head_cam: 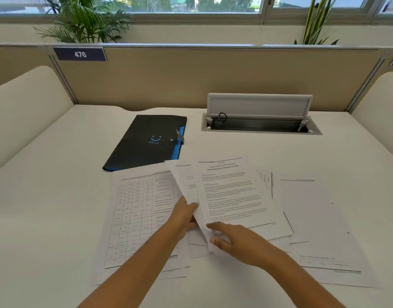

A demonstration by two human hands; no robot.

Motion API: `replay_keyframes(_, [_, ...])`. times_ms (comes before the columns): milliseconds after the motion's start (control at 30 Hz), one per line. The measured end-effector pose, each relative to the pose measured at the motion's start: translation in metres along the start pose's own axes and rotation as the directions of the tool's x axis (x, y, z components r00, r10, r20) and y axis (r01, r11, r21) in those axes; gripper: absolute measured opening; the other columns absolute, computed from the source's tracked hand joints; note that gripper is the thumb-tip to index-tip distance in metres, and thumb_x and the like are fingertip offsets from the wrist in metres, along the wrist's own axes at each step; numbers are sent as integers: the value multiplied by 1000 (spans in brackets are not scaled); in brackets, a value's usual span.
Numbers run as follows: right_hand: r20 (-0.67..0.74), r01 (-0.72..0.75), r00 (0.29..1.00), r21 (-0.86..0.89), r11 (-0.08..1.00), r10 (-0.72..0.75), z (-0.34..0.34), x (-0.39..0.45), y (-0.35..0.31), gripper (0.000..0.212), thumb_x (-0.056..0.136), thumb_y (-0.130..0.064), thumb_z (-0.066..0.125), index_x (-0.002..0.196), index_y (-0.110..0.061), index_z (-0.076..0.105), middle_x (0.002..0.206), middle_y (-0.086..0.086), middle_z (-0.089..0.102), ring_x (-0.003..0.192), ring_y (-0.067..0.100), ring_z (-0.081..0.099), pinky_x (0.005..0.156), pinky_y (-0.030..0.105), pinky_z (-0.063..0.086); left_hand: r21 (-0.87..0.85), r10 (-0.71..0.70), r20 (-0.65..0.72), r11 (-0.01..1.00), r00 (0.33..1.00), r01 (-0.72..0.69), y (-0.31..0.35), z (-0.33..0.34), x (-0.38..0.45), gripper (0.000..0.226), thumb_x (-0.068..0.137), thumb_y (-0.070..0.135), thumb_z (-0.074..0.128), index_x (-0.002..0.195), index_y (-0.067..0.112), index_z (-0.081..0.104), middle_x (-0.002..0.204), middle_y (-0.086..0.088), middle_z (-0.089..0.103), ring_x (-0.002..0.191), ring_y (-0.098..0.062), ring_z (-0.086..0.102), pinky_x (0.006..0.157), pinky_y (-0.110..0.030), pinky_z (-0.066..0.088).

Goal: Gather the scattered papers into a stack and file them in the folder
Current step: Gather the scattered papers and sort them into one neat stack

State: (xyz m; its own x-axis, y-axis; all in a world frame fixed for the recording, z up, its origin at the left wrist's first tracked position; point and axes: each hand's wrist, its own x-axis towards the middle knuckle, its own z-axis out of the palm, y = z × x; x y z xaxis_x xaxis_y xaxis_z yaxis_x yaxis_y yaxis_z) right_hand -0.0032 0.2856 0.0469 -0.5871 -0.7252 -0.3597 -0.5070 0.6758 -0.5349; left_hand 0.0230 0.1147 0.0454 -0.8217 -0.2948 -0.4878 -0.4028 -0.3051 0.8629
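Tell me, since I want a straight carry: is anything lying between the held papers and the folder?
Nothing visible: the papers that the left hand holds lie just short of the closed folder, with only bare desk between them.

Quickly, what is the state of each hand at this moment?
Left hand: holds a few text sheets, thumb on top, lifted off the desk.
Right hand: open, fingers straight, touching the lower edge of those sheets.

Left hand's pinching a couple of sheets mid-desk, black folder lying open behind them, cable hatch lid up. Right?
Not quite: in the head view the black folder lies closed, not open. The left hand does pinch sheets, and the cable hatch lid is up.
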Motion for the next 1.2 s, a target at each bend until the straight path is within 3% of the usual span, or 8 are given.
replay_keyframes(133, [-8, -12, 1000, 74, 997, 13, -7, -3, 4, 41, 91, -49, 45, 130, -39, 44, 140, -10, 47, 124, 10, 47, 102, 30, 39, 12, 41, -23, 999, 999, -41, -3, 4, -2, 30, 88, 5, 52, 102, 31, 54, 94, 8, 65, 86, -15, 64, 54, -29, 55])
replay_keyframes(300, [-408, -228, 865, 202, 953, 293, -39, 0, 34, 40, 93, -46, 44, 130, -32, 45, 131, 0, 58, 119, 20, 53, 107, 42, 34, 6, 39, 5, 999, 999, -39, -6, -2, -1, 40, 87, -2, 50, 81, 38, 56, 64, 19, 71, 59, -4, 68, 42, -21, 52])
replay_keyframes(433, [-404, -530, 753, 95, 843, 519, -47, 7, 70, 57, 93, -49, 40, 143, -24, 26, 149, 3, 35, 139, 27, 27, 111, 62, 7, 39, 15, 9, 999, 1000, -16, -6, -5, 1, 41, 87, -3, 43, 91, 36, 54, 91, 10, 67, 85, -16, 64, 61, -33, 54])
replay_keyframes(533, [-401, -562, 757, 1, 827, 515, -44, 11, 83, 63, 92, -54, 36, 145, -24, 18, 154, 0, 22, 144, 27, 13, 108, 67, -2, 35, 2, -8, 999, 1000, -2, -8, -6, 3, 36, 87, -3, 43, 104, 28, 50, 100, 4, 63, 95, -22, 61, 70, -36, 53])
replay_keyframes(800, [-449, -455, 796, -2, 891, 406, -34, 17, 79, 69, 82, -68, 40, 139, -31, 32, 143, -2, 43, 137, 19, 31, 107, 64, -13, -13, -11, -5, 1000, 1000, 11, -11, -5, 6, 42, 89, 3, 51, 129, 14, 45, 122, -8, 59, 109, -29, 57, 85, -44, 51])
replay_keyframes(1033, [-525, -213, 780, 287, 934, 339, -38, 18, 76, 48, 91, -41, 51, 135, -27, 39, 137, -4, 49, 132, 20, 40, 114, 52, 5, 49, 119, -66, 992, 991, -116, -1, -5, 6, 38, 87, 5, 55, 125, 12, 50, 125, -14, 59, 108, -30, 58, 96, -48, 47])
replay_keyframes(1133, [-520, 56, 764, 643, 764, 382, -54, 15, 64, 38, 92, -25, 53, 129, -23, 44, 123, -1, 57, 111, 12, 56, 89, 22, 43, 28, 211, -9, 977, 977, -211, 16, -7, 0, 25, 86, 11, 58, 108, 23, 59, 116, -8, 65, 102, -24, 63, 86, -40, 53])
replay_keyframes(1200, [-536, 137, 734, 718, 682, 417, -67, 14, 56, 40, 92, -21, 54, 130, -25, 43, 122, -5, 54, 90, -5, 55, 63, 8, 45, 15, 257, 37, 966, 966, -258, 29, -7, -6, 22, 85, 15, 59, 102, 28, 61, 111, -3, 68, 100, -23, 65, 83, -41, 55])
